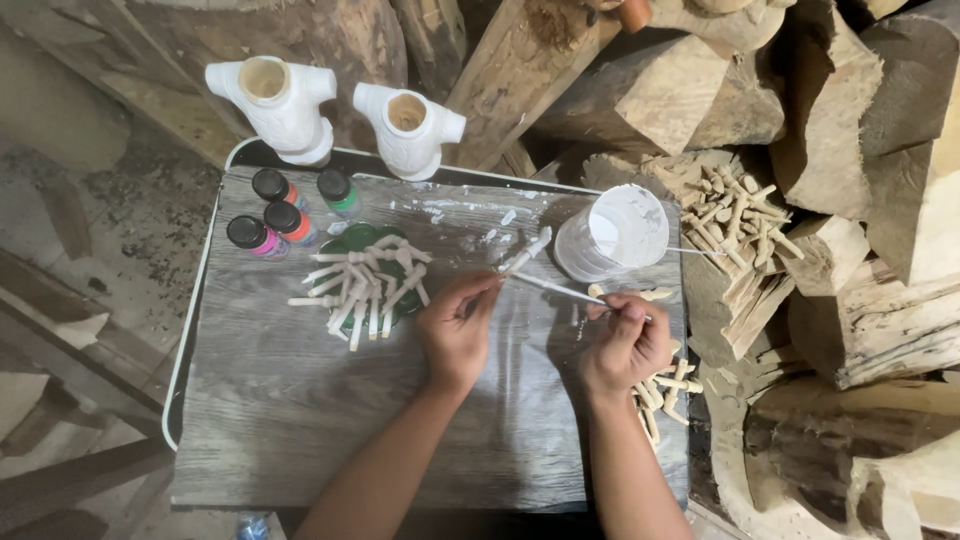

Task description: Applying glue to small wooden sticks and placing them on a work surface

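Paint bottles [268,213] with black caps and pink, red and green bodies are standing at the bench's [300,420] far left corner, grouped within easy reach, behind them two white-coated torso carvings [283,103] drying upright. White-coated pegs [365,283] are lying fanned over a green lid, likely spaced to dry. The left hand [457,328] is pinching a small wooden peg [527,251] by its bare end, keeping fingers off wet paint. The right hand [625,342] is gripping a thin brush [556,288], its tip at the peg. A white paint cup [613,232] is sitting just beyond, unpainted pegs [738,216] heaped on logs at right.
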